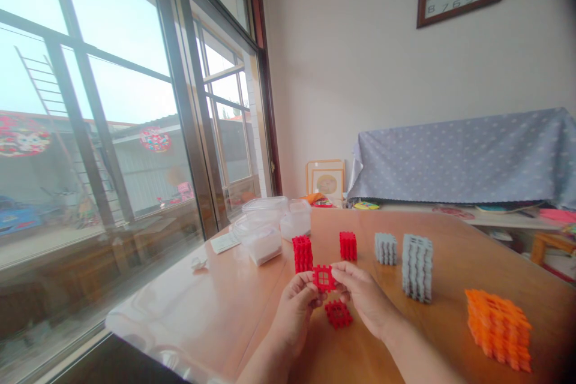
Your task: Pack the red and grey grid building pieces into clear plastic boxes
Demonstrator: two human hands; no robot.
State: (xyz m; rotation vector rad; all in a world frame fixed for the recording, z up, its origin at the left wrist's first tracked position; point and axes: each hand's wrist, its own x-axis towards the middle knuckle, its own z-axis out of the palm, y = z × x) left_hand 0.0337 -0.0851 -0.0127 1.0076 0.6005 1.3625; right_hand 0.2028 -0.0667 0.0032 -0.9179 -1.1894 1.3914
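Between both hands, a red plastic building tile (323, 278) with toothed edges and a window pattern is held up above the table. My left hand (294, 306) pinches its left edge. My right hand (360, 294) grips the right edge with thumb and fingers. Just below, another red tile (338, 314) lies on the wood, partly covered by the hands. Right behind my left hand stands a tall stack of red tiles (302, 253), its base hidden. A shorter red stack (348, 246) stands farther back.
To the right are a small grey stack (386, 249), a taller grey stack (417, 268) and an orange stack (498, 329). Clear plastic containers (261, 245) stand at the back left of the table (216, 318), near the window. A crumpled white scrap (198, 263) lies left.
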